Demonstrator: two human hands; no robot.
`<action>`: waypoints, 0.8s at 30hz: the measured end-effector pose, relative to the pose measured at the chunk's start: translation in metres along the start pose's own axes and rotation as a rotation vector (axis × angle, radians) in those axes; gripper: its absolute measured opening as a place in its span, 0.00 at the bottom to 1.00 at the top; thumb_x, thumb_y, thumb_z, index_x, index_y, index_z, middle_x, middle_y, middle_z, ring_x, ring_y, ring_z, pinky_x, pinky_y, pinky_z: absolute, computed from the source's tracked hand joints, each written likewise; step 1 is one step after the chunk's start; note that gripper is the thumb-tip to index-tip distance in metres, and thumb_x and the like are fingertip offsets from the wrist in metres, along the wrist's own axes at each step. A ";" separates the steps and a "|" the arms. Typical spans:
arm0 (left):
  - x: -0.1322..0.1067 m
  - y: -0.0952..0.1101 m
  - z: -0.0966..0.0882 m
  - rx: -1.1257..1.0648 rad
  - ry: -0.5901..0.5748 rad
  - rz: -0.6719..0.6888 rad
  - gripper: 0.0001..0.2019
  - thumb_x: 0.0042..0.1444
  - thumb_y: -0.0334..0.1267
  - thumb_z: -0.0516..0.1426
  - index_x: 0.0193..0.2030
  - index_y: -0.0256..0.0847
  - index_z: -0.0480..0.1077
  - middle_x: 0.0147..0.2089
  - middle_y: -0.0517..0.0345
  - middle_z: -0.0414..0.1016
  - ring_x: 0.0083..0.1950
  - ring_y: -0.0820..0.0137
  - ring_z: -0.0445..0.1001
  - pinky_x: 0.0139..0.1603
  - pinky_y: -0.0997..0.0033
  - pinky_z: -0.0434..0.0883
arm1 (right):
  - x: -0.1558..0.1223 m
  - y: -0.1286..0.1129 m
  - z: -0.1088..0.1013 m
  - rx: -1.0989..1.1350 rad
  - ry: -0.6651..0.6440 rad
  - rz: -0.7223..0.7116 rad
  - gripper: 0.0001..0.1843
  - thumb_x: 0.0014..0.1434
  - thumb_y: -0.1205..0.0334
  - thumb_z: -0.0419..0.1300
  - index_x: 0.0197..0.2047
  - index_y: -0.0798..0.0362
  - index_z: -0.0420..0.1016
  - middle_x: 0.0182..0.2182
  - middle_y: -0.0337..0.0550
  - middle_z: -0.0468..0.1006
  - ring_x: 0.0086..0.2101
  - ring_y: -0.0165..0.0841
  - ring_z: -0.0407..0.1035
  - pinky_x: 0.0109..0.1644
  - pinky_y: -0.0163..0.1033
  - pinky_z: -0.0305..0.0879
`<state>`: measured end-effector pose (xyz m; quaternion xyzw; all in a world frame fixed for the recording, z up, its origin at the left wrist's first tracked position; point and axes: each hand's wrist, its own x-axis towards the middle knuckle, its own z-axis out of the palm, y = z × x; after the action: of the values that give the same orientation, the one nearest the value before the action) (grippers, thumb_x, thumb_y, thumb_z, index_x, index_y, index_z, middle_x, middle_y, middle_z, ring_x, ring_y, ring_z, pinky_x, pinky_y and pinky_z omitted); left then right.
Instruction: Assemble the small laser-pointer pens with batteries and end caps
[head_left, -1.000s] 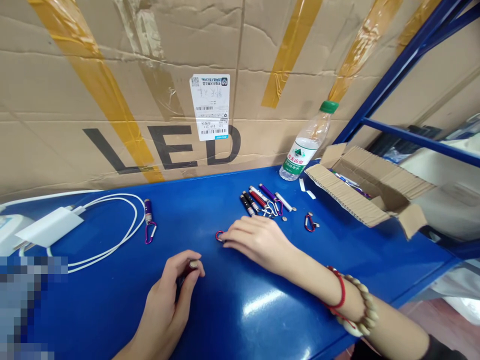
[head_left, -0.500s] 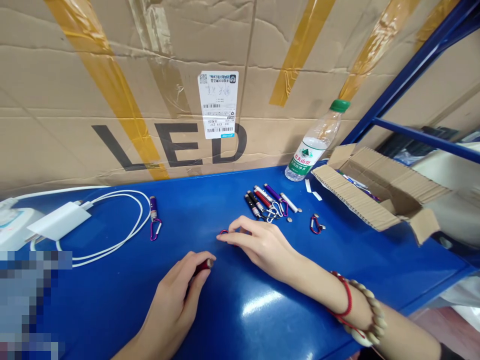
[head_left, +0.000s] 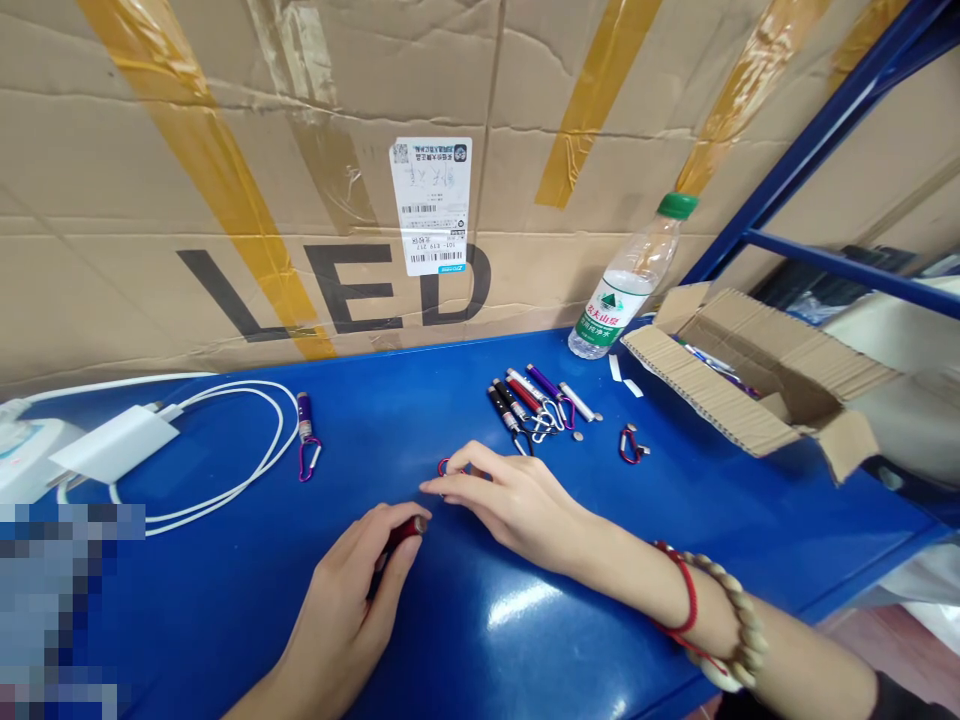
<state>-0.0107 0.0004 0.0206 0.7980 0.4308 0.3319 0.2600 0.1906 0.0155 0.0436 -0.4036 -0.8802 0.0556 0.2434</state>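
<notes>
My left hand (head_left: pixel 352 580) is closed around a small dark-red metal tube (head_left: pixel 409 531), the body of a keychain penlight, its round silvery end poking out between thumb and forefinger. Just to the right and slightly farther off, my right hand (head_left: pixel 510 500) has its fingers drawn together over a red carabiner clip (head_left: pixel 443 466). Only a bit of the clip's loop shows past the fingers; whatever it joins to is hidden. The two hands are close but apart, low over the blue table (head_left: pixel 247 600).
Several keychain penlights (head_left: pixel 525 395) lie beyond my right hand, near button cells (head_left: pixel 577 436) and another red carabiner (head_left: pixel 630 445). A purple penlight (head_left: pixel 304 420) lies left, beside a white charger (head_left: pixel 116 440). A water bottle (head_left: pixel 611 300) and open cardboard box (head_left: pixel 705 390) stand at right.
My right hand has shifted a little left and toward me, its fingertips nearer the tube. My left hand keeps its hold almost unmoved. The whole view has slid slightly.
</notes>
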 end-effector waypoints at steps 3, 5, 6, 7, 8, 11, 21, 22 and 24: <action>0.000 0.000 0.000 0.003 -0.003 -0.008 0.10 0.63 0.41 0.48 0.47 0.45 0.66 0.34 0.60 0.71 0.35 0.71 0.72 0.38 0.77 0.68 | 0.000 -0.001 0.001 0.013 0.002 -0.008 0.14 0.65 0.67 0.47 0.48 0.51 0.71 0.40 0.42 0.72 0.29 0.24 0.70 0.30 0.29 0.65; -0.001 0.001 0.000 0.003 -0.009 -0.008 0.10 0.63 0.41 0.47 0.47 0.44 0.66 0.34 0.59 0.71 0.35 0.71 0.72 0.38 0.76 0.69 | 0.000 -0.001 0.002 0.029 0.002 -0.017 0.14 0.65 0.66 0.47 0.47 0.52 0.72 0.39 0.41 0.72 0.30 0.24 0.70 0.31 0.29 0.65; -0.001 0.001 0.000 0.003 -0.011 -0.007 0.10 0.63 0.41 0.47 0.47 0.44 0.66 0.35 0.59 0.71 0.36 0.71 0.72 0.38 0.76 0.69 | 0.000 -0.002 0.002 0.038 0.001 -0.021 0.14 0.66 0.66 0.47 0.47 0.52 0.72 0.39 0.42 0.73 0.31 0.24 0.70 0.31 0.29 0.65; -0.001 0.001 0.000 0.005 -0.010 -0.008 0.10 0.63 0.41 0.47 0.47 0.44 0.66 0.35 0.58 0.71 0.36 0.70 0.72 0.38 0.76 0.69 | 0.000 -0.002 0.002 0.046 0.001 -0.024 0.14 0.66 0.67 0.47 0.46 0.52 0.72 0.39 0.42 0.73 0.31 0.25 0.70 0.32 0.29 0.65; -0.002 0.001 0.000 0.006 -0.010 -0.009 0.11 0.63 0.42 0.47 0.47 0.44 0.66 0.36 0.57 0.72 0.36 0.70 0.73 0.38 0.75 0.69 | 0.001 -0.003 0.002 0.051 0.003 -0.028 0.14 0.65 0.67 0.47 0.46 0.53 0.72 0.38 0.42 0.73 0.32 0.25 0.70 0.32 0.29 0.66; -0.001 0.001 -0.001 0.012 -0.013 -0.023 0.11 0.63 0.43 0.47 0.47 0.43 0.66 0.37 0.56 0.72 0.36 0.69 0.73 0.38 0.73 0.70 | 0.001 -0.003 0.000 0.042 0.004 -0.032 0.14 0.65 0.67 0.47 0.45 0.53 0.72 0.38 0.42 0.73 0.32 0.25 0.71 0.31 0.29 0.66; 0.000 0.002 0.000 0.004 -0.003 -0.032 0.11 0.63 0.42 0.47 0.47 0.43 0.66 0.35 0.57 0.72 0.36 0.70 0.73 0.38 0.74 0.70 | 0.001 -0.002 -0.002 0.047 0.022 -0.028 0.13 0.65 0.64 0.49 0.45 0.55 0.74 0.37 0.42 0.76 0.33 0.26 0.72 0.32 0.29 0.67; 0.000 0.002 0.000 0.003 0.000 -0.033 0.11 0.63 0.42 0.47 0.47 0.43 0.66 0.35 0.57 0.72 0.36 0.70 0.73 0.38 0.74 0.70 | 0.001 -0.001 -0.002 0.052 0.030 -0.034 0.13 0.65 0.64 0.50 0.44 0.56 0.74 0.37 0.42 0.76 0.33 0.26 0.72 0.32 0.29 0.66; 0.000 0.002 0.000 0.004 0.007 -0.038 0.11 0.63 0.42 0.47 0.47 0.43 0.66 0.35 0.57 0.72 0.36 0.69 0.73 0.38 0.74 0.70 | 0.001 -0.001 -0.002 0.055 0.038 -0.041 0.12 0.64 0.64 0.52 0.44 0.56 0.75 0.36 0.41 0.77 0.33 0.26 0.72 0.33 0.29 0.66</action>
<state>-0.0096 -0.0009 0.0221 0.7889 0.4475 0.3289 0.2631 0.1904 0.0151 0.0456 -0.3795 -0.8818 0.0669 0.2720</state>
